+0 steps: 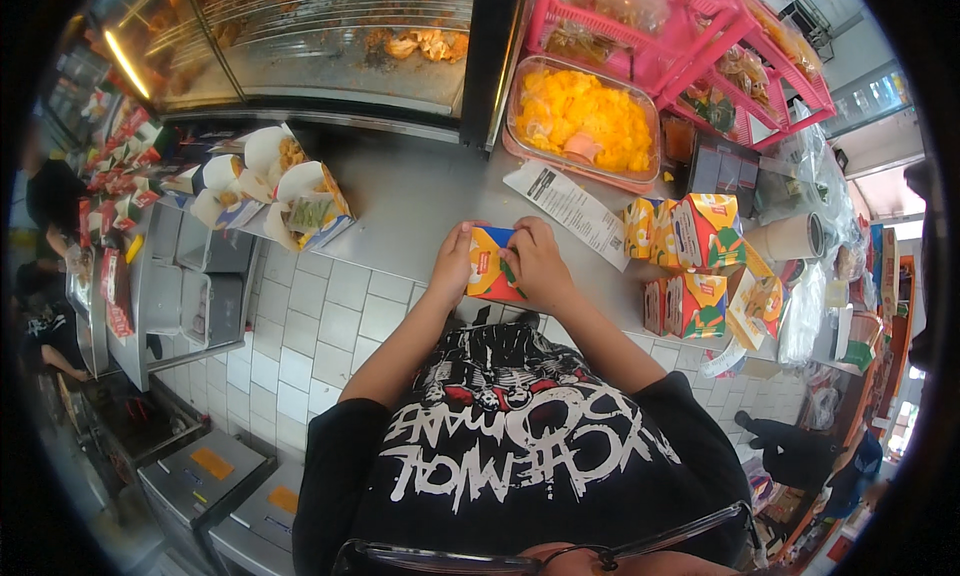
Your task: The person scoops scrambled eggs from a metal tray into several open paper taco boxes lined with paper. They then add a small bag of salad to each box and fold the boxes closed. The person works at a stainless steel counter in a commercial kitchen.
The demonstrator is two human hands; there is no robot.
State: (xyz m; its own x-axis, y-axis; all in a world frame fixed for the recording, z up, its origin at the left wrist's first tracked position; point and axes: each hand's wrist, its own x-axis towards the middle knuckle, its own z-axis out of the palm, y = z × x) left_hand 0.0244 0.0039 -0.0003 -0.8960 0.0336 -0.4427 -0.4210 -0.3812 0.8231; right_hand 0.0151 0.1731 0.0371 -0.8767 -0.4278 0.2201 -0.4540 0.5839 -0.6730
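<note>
Between my two hands, at the front edge of the metal counter (pixel 405 191), is a small food carton (pixel 487 265) in yellow, red and blue. My left hand (pixel 455 263) grips its left side, the thumb along the top. On the right side my right hand (pixel 537 264) holds it, fingers bent over the printed face. Beyond my right hand a long paper receipt (pixel 575 214) lies slantwise. Several closed cartons (pixel 697 304) of similar colours are stacked to the right. Over to the left stand open cartons (pixel 312 208) filled with food.
Behind the receipt sits a clear tub of yellow food (pixel 585 116), beside pink plastic racks (pixel 690 51) with bagged items. A glass display case (pixel 330 41) with fried food stands at the back left. Lidded cups (pixel 790 238) and plastic bags (pixel 805 306) crowd the right end.
</note>
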